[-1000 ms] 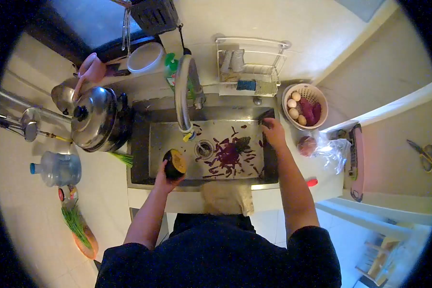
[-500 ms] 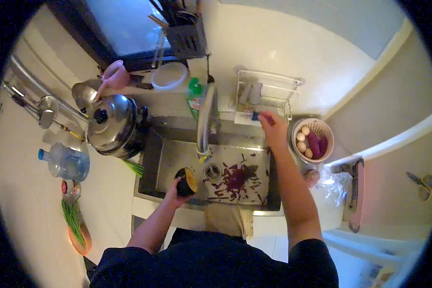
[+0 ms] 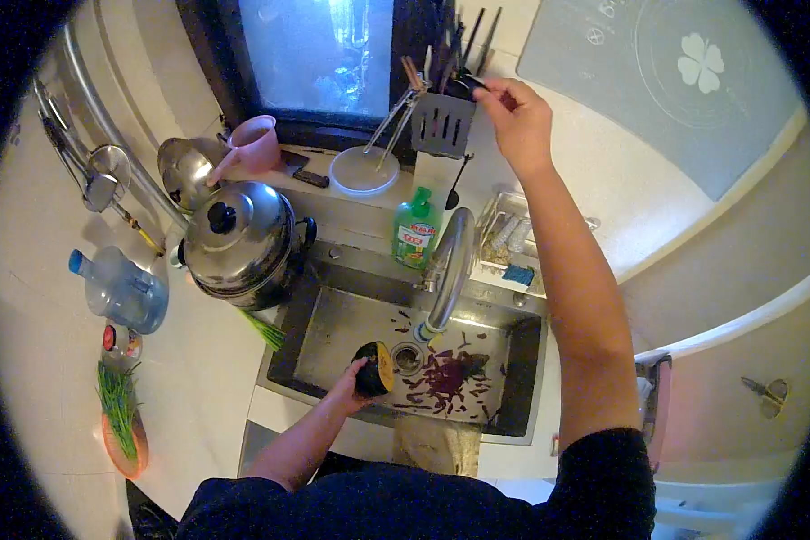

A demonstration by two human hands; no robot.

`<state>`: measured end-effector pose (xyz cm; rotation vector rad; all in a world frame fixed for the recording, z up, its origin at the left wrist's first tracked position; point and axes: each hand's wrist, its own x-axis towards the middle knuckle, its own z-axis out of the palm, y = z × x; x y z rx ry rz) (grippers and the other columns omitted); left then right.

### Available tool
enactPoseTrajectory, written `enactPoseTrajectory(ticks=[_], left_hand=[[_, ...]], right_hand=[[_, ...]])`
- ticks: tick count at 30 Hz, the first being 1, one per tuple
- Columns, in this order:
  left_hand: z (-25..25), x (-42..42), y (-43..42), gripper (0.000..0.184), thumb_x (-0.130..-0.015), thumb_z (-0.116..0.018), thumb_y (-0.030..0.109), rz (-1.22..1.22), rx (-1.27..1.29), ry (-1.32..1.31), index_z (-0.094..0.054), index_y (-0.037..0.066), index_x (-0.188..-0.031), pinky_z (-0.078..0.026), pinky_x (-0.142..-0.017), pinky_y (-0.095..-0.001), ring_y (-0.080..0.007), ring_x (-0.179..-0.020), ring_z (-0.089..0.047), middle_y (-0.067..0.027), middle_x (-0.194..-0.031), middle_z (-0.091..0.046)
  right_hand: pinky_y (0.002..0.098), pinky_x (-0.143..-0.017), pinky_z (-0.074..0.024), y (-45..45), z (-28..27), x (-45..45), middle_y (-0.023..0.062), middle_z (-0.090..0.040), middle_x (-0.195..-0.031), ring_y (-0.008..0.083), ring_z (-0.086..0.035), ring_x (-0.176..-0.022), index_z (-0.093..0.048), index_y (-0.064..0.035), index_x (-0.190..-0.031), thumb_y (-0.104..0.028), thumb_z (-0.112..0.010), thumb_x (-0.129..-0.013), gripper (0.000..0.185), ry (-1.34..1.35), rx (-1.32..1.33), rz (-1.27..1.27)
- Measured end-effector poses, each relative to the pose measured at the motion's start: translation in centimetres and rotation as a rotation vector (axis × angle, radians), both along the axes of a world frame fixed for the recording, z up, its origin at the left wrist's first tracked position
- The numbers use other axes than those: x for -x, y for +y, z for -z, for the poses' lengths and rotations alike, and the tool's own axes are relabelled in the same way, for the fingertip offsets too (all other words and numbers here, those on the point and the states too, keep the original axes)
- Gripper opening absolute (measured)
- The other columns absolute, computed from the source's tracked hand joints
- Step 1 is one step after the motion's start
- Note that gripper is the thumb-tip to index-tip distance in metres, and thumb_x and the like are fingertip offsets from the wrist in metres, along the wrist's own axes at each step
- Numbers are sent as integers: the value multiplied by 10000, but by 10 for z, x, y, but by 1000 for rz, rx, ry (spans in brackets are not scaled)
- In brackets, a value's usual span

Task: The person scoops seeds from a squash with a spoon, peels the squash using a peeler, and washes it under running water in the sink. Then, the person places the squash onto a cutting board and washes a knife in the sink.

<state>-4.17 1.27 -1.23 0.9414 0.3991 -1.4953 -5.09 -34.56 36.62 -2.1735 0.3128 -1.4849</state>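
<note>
My left hand [image 3: 355, 387] is closed around a cut piece of pumpkin [image 3: 374, 370] with dark skin and orange flesh, held over the near left part of the sink [image 3: 342, 315]. Up at the wall, my right hand [image 3: 520, 117] reaches to a grey slotted utensil holder [image 3: 441, 124] with several dark handles standing in it. Its thumb and fingers are pinched at a small black part by the holder's rim; what that belongs to is unclear. Purple peelings [image 3: 448, 373] lie in the sink around the drain [image 3: 408, 358].
The curved faucet [image 3: 459, 270] rises behind the sink, beside a green soap bottle [image 3: 416, 229]. A lidded steel pot [image 3: 241, 238] stands on the left, with a water jug [image 3: 126, 290] and green onions [image 3: 119, 405] farther left. A wire rack [image 3: 504, 238] sits below my right forearm.
My right hand has moved up and away from the wire rack to the utensil holder. The left hand still holds the pumpkin over the sink. The view has shifted toward the window.
</note>
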Motion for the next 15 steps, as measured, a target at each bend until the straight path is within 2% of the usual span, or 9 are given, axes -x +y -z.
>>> enactPoseTrajectory(ticks=[2, 5, 7, 9, 11, 13, 15], left_hand=[[11, -6, 1, 442, -827, -541, 406, -20, 35, 55, -505, 111, -1155, -494, -818, -457, -250, -942, -598, -81, -1053, -604], [-5, -12, 2, 453, -824, -541, 413, 15, 34, 32, -502, 115, -1164, -492, -825, -459, -252, -956, -595, -80, -1068, -602], [-6, -20, 0, 465, -823, -542, 416, 37, 59, 32, -499, 113, -1173, -491, -828, -462, -251, -965, -593, -79, -1081, -599], [13, -25, 0, 479, -822, -543, 418, 26, 122, 92, -494, 109, -1183, -491, -829, -466, -247, -973, -591, -78, -1094, -595], [-4, -26, -3, 508, -813, -548, 424, 70, 99, 120, -490, 92, -1192, -483, -856, -439, -241, -979, -591, -77, -1101, -594], [1, -23, -9, 530, -824, -502, 446, 53, 65, 80, -486, 82, -1209, -453, -907, -408, -245, -1037, -562, -91, -1153, -569], [5, -23, -10, 527, -822, -505, 435, 130, 90, 124, -487, 71, -1203, -455, -908, -396, -240, -1035, -566, -92, -1147, -573]], right_hand=[[260, -566, -447, 3, -2, -9, 45, -592, -715, 146, -526, -579, -658, -62, -909, -106, -691, -727, 190, -85, 33, 94], [277, -582, -459, 8, -23, -8, 68, -616, -776, 162, -557, -607, -637, -32, -838, -90, -671, -736, 122, -241, 196, 160], [278, -626, -476, -2, -37, 2, 90, -623, -825, 176, -594, -676, -581, -21, -876, -78, -619, -788, 111, -427, 428, 227], [291, -631, -496, 5, -43, 30, 119, -616, -860, 212, -615, -698, -495, -36, -971, -109, -535, -861, 138, -609, 221, 36], [303, -603, -512, 46, -41, 73, 130, -607, -838, 226, -622, -662, -427, -46, -1020, -167, -465, -908, 170, -622, -21, -77], [293, -506, -494, 59, -1, 119, 127, -590, -786, 189, -576, -543, -408, -46, -985, -217, -453, -915, 190, -604, -82, -58], [254, -434, -434, 69, 67, 171, 82, -551, -683, 129, -504, -473, -440, -62, -913, -242, -462, -915, 182, -370, -412, 250]])
